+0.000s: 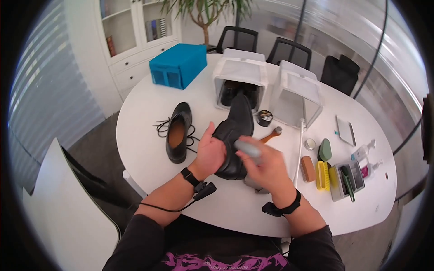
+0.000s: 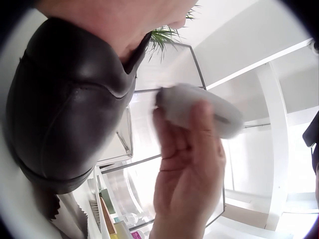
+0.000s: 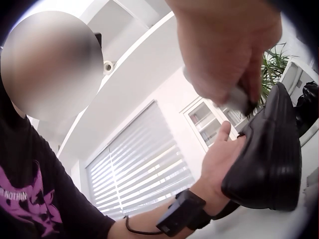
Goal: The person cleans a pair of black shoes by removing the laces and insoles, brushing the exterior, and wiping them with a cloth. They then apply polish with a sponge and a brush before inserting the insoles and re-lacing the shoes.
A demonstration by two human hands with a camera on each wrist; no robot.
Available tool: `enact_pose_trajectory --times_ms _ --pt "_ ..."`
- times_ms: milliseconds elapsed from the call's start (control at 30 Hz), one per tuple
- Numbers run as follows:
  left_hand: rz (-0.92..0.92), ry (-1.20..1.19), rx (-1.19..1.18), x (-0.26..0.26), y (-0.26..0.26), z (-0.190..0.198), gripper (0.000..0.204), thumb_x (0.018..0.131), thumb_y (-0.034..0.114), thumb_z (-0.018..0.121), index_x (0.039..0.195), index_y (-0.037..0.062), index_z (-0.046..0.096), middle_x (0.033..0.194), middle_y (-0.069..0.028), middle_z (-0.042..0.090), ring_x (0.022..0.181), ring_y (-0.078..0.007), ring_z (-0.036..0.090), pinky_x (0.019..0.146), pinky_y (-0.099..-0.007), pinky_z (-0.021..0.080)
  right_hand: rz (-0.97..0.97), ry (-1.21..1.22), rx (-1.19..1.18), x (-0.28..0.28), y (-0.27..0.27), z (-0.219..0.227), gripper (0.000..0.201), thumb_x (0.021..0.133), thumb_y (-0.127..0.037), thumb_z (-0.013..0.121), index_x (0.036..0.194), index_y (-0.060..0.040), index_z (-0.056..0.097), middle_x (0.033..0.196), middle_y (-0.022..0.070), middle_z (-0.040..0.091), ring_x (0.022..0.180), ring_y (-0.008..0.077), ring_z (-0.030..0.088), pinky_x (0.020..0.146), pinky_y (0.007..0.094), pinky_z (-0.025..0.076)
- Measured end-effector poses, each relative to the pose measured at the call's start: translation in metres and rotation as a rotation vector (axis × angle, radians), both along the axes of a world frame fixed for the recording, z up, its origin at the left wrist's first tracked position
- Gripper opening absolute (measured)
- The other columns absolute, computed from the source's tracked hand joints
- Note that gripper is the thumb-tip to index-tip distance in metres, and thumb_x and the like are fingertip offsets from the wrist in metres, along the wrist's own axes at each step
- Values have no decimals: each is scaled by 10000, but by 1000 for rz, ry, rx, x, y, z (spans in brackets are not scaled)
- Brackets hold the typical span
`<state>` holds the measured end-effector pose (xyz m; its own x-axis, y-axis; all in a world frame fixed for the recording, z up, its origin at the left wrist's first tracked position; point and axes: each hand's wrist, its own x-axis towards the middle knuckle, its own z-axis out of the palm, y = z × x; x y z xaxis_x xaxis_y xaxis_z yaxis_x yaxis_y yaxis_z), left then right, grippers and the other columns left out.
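Observation:
My left hand (image 1: 211, 153) holds a black leather shoe (image 1: 239, 119) over the table, toe pointing away from me. Its thumb sticks up outside, while the fingers are hidden in the shoe's opening. In my right hand (image 1: 267, 168) is a light grey, rounded handheld tool (image 2: 199, 109) with a dark end, gripped between thumb and fingers. Motion blurs the tool, which is close to the shoe's side in the head view. The matching black shoe (image 1: 177, 135) stands at the left with loose laces and a tan insole. Under the held shoe's heel lies a grey zigzag-edged cloth (image 2: 70, 214).
A blue box (image 1: 178, 65) and two white bins (image 1: 241, 70) (image 1: 296, 90) stand at the back. Beyond my right hand are a dark round tin (image 1: 264, 118), a wooden-handled brush (image 1: 271, 134), a long white brush (image 1: 300, 149), a yellow brush (image 1: 322, 175) and a grey caddy (image 1: 343, 185).

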<state>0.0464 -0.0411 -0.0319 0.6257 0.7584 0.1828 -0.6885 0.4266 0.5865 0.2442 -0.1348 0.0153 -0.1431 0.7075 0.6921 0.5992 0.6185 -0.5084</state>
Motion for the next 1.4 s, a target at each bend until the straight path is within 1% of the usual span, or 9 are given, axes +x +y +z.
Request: enact_pose_trajectory --times_ms 200,267,400,433,567,667,1100,1200,1400 --pt "-406 -330 104 -9 28 -43 735 1171 743 476 1053 95 802 830 1 717 866 -137 670 827 -306 526 -8 162 43 6 -5 14 403 1010 -181 867 1376 -65 742 1010 222 815 818 403 800 727 467 633" --pt "110 115 -262 -3 -5 -3 735 1174 743 467 1003 106 790 804 7 699 844 -138 661 812 -306 520 38 -93 -186 13 -1 4 425 1015 -194 866 1399 -70 731 1010 211 817 821 396 794 743 469 634" --pt "-680 -561 282 0 53 -54 870 1177 728 457 1542 -34 663 1432 -120 787 1337 -210 704 1177 -347 517 -27 49 -60 17 -10 23 396 1045 -193 830 1395 -47 717 1025 228 817 875 424 805 767 498 630" --pt "-423 -392 -120 -11 30 -46 926 1179 724 441 1672 -55 529 1686 -170 630 1565 -300 580 1347 -410 402 -18 150 79 16 -6 24 397 1045 -193 829 1399 -49 720 986 222 815 841 428 791 740 499 616" --pt "-37 69 -9 3 -2 -6 934 1189 709 419 1737 -46 437 1767 -200 530 1652 -350 484 1413 -486 317 -4 -119 -217 27 8 9 460 1013 -173 863 1438 -62 725 1065 210 835 799 406 779 757 446 632" --pt "-118 -67 -118 2 1 -11 946 1188 712 419 1760 -40 397 1801 -209 484 1678 -352 449 1418 -498 304 -54 161 215 28 10 24 459 1024 -188 874 1453 -88 747 1108 193 856 780 337 809 695 398 620" --pt "-156 160 -7 -8 -5 -29 672 1226 503 560 1685 14 514 1662 -189 631 1533 -352 624 1309 -534 487 -240 463 -7 78 -3 64 320 1105 -227 837 1310 14 786 1032 93 848 805 121 739 681 317 592" --pt "-80 268 120 -19 -8 -39 695 1199 507 623 1666 1 531 1603 -180 682 1463 -333 683 1254 -511 548 124 947 -23 91 6 77 314 1174 -261 741 1280 34 740 1266 169 845 1147 210 817 1018 355 667" --pt "-288 25 94 -32 4 -68 894 1113 662 678 1705 16 504 1632 -170 668 1474 -312 679 1292 -488 518 435 785 -566 56 1 50 385 1175 -230 728 1459 19 656 1349 197 811 1243 268 808 1053 380 687"
